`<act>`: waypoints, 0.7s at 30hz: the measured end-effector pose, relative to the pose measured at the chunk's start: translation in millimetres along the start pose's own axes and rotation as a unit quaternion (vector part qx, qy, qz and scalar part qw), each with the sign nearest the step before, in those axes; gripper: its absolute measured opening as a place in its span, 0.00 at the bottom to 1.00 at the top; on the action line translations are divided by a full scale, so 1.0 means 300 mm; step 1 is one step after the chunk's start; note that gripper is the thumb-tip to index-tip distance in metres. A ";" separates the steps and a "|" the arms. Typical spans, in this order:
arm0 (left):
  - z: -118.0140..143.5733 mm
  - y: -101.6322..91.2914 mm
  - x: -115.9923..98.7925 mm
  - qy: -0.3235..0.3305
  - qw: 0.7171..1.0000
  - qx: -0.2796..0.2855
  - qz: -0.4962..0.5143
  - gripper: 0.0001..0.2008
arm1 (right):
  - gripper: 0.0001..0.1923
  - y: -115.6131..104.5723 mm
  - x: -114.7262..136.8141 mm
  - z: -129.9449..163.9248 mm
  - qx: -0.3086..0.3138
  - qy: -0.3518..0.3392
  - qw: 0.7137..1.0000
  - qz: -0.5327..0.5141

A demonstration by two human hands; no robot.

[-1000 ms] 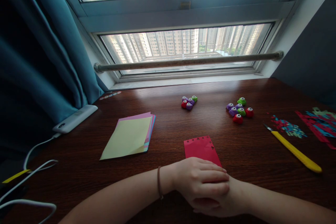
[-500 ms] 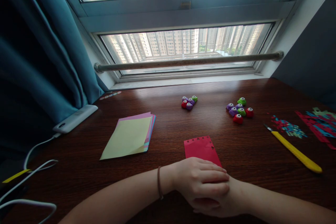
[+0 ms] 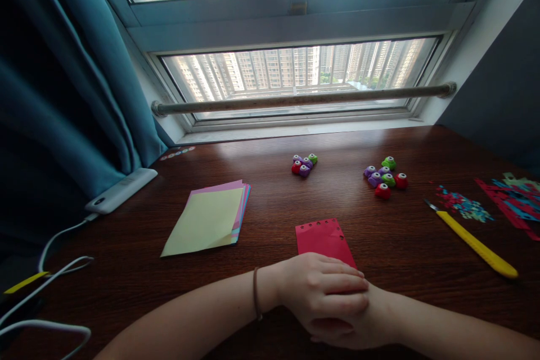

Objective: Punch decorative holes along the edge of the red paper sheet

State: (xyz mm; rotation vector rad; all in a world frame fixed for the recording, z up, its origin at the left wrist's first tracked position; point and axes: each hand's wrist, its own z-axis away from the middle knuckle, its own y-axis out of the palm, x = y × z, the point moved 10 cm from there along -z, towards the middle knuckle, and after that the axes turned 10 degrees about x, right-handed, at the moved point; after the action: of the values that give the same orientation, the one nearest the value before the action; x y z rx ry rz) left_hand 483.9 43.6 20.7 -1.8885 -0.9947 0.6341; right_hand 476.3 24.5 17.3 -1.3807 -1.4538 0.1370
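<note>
Near the front edge of the desk my two hands rest one on top of the other. My left hand (image 3: 324, 287), with a thin brown band at the wrist, lies over my right hand (image 3: 367, 320); its fingers are stretched out across the back of that hand. Most of the right hand's fingers are hidden beneath the left. Just beyond the hands is a red sheet of paper (image 3: 323, 242) with small shapes punched along its top and right edges. Its lower part is covered by my left hand.
On the left lie a stack of coloured paper (image 3: 206, 222) and a white power bank (image 3: 122, 191) with a cable. Two groups of small punches (image 3: 304, 165) stand further back. On the right are a yellow-handled craft knife (image 3: 476, 242), paper confetti (image 3: 464, 205) and cut strips (image 3: 517, 199).
</note>
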 end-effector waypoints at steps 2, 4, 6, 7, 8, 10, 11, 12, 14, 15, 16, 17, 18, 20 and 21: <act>0.001 0.001 0.001 -0.004 1.000 0.000 -0.004 0.22 | 0.25 -0.003 0.003 -0.003 -0.002 -0.002 1.000 -0.001; 0.002 0.004 0.001 -0.006 1.000 0.002 -0.005 0.21 | 0.25 -0.005 -0.001 -0.004 -0.007 -0.001 1.000 -0.018; 0.002 0.005 0.001 -0.004 1.000 0.004 -0.002 0.22 | 0.23 -0.006 -0.012 -0.003 -0.016 0.004 0.999 -0.051; 0.003 0.006 0.000 -0.002 1.000 0.007 0.000 0.23 | 0.21 -0.007 -0.016 -0.001 -0.021 0.003 0.998 -0.067; 0.002 0.007 0.001 -0.003 1.000 0.010 -0.001 0.23 | 0.20 -0.009 -0.020 0.002 -0.027 0.002 0.996 -0.082; 0.002 0.012 0.003 -0.005 1.000 0.022 -0.006 0.21 | 0.19 -0.015 -0.027 0.011 -0.042 0.003 0.994 -0.104; 0.001 0.015 0.004 -0.006 1.000 0.027 -0.010 0.21 | 0.18 -0.018 -0.031 0.016 -0.048 0.003 0.991 -0.122; 0.001 0.016 0.004 -0.006 0.999 0.030 -0.013 0.20 | 0.18 -0.020 -0.035 0.020 -0.054 0.004 0.989 -0.141; 0.000 0.015 0.002 -0.005 1.000 0.027 -0.015 0.22 | 0.17 -0.025 -0.039 0.028 -0.067 0.003 0.986 -0.154; 0.001 0.013 0.002 -0.004 1.000 0.022 -0.013 0.23 | 0.17 -0.025 -0.040 0.030 -0.074 0.001 0.986 -0.149; 0.001 0.011 0.001 -0.003 1.000 0.018 -0.011 0.25 | 0.16 -0.022 -0.041 0.031 -0.080 -0.001 0.987 -0.137; 0.001 0.010 0.000 -0.003 1.000 0.014 -0.008 0.26 | 0.16 -0.018 -0.043 0.032 -0.086 -0.003 0.989 -0.124; 0.002 0.010 0.001 -0.003 1.000 0.013 -0.007 0.26 | 0.16 -0.011 -0.048 0.032 -0.091 -0.005 0.989 -0.116; 0.002 0.009 0.002 -0.005 1.000 0.010 -0.007 0.26 | 0.15 0.006 -0.064 0.030 -0.094 -0.009 0.989 -0.117; 0.002 0.009 0.003 -0.006 1.000 0.010 -0.008 0.26 | 0.15 0.013 -0.070 0.030 -0.095 -0.011 0.988 -0.118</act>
State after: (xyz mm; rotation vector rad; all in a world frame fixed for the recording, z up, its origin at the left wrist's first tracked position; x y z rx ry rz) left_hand 484.9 43.8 18.0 -1.8594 -1.0066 0.6448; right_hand 467.0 14.4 -1.5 -1.3475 -1.6707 -0.1429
